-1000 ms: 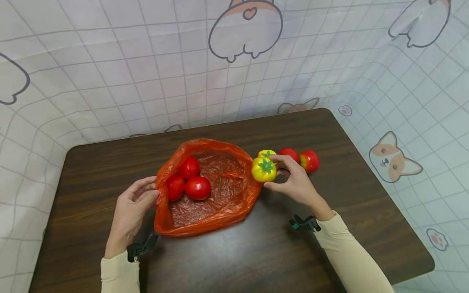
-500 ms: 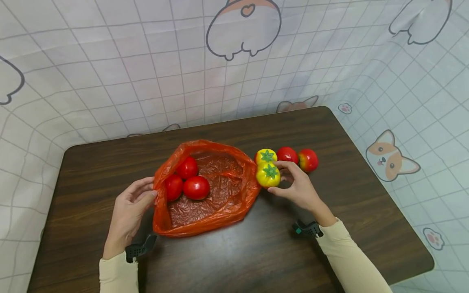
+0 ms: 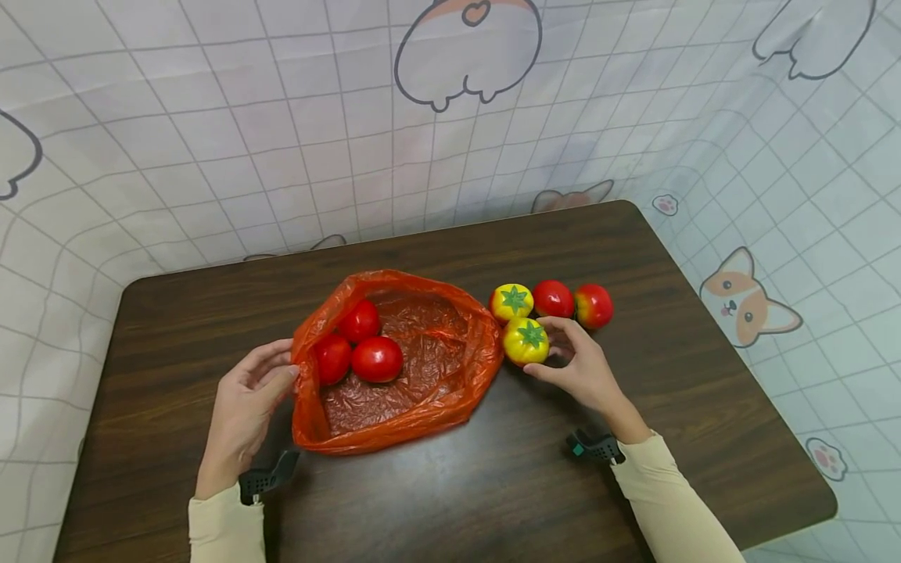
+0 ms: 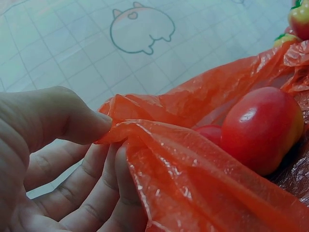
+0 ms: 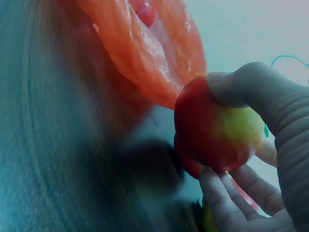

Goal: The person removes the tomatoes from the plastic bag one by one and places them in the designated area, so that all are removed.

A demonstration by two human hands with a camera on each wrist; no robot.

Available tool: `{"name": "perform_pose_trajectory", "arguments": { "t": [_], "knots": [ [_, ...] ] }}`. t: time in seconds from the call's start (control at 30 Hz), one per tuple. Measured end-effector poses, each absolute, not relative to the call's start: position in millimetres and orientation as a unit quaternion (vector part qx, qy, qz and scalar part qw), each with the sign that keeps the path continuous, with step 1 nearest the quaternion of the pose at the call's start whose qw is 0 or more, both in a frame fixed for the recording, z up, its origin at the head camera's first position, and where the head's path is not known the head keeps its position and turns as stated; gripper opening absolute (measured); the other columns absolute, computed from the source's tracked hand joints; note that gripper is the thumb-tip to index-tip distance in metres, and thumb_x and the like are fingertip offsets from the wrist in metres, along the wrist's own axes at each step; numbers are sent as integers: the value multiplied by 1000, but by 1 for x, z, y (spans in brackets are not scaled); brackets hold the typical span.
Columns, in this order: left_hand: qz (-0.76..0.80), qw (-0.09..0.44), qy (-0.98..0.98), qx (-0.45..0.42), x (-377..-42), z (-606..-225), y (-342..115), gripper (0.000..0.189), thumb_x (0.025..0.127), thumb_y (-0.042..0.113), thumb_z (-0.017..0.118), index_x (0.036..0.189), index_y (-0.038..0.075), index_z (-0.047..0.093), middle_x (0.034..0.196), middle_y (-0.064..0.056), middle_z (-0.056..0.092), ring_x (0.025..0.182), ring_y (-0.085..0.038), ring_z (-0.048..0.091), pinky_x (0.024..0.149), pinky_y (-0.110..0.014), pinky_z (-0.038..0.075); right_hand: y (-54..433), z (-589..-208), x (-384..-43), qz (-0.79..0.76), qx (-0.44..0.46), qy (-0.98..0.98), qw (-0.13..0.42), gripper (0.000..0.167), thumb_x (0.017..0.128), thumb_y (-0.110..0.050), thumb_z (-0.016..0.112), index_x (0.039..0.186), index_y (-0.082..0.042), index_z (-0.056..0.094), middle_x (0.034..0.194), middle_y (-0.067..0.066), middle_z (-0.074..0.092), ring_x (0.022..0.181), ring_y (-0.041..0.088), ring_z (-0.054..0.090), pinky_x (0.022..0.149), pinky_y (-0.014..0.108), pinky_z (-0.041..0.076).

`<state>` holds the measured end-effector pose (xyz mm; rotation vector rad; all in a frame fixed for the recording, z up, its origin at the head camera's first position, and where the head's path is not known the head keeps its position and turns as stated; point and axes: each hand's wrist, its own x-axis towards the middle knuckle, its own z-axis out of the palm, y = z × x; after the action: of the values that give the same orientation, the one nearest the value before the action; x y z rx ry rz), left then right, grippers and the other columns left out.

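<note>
In the head view, my left hand (image 3: 239, 407) pinches the left rim of a red plastic bag (image 3: 422, 426) whose mouth is spread wide. The left wrist view shows the thumb (image 4: 91, 123) pressing the crumpled film against the fingers. Inside the bag's left part lie a few red tomatoes (image 3: 378, 360). My right hand (image 3: 584, 371) grips a tomato (image 3: 521, 344), yellow around its green leaf star, just outside the bag's right rim. From the right wrist, its underside (image 5: 217, 125) looks red, with the thumb on one side and fingers on the other.
Behind the right hand stand another yellow-topped tomato (image 3: 511, 301), a red tomato (image 3: 552, 299) and a red-and-yellow one (image 3: 594, 305). Everything is on a dark wood table (image 3: 436, 508), with a grid-patterned cloth wall (image 3: 338, 156) behind and at the sides.
My right hand has moved the held tomato a little right and toward me, away from the bag's right rim. The left hand keeps its hold on the bag.
</note>
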<state>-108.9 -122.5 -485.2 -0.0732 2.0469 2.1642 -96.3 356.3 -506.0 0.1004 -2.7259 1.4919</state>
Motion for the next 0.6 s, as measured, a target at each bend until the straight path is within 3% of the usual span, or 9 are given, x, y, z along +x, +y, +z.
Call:
{"name": "perform_pose_trajectory", "arguments": {
  "t": [0.17,0.6],
  "knots": [
    [720,82,689,-25,-110,-485,-123,47,97,20,73,141,9,58,115,5,67,97,-4,69,87,-18,61,360,-512,-96,476,26,-879,22,74,79,-19,91,142,-10,52,135,11,60,112,20,61,91,6,52],
    [717,96,689,-41,-110,-486,-124,50,97,24,73,142,10,57,117,6,67,99,-4,71,88,-18,61,361,-523,-96,469,20,-883,7,74,79,-23,92,141,-11,53,134,10,60,114,25,64,90,8,53]
  ]
}}
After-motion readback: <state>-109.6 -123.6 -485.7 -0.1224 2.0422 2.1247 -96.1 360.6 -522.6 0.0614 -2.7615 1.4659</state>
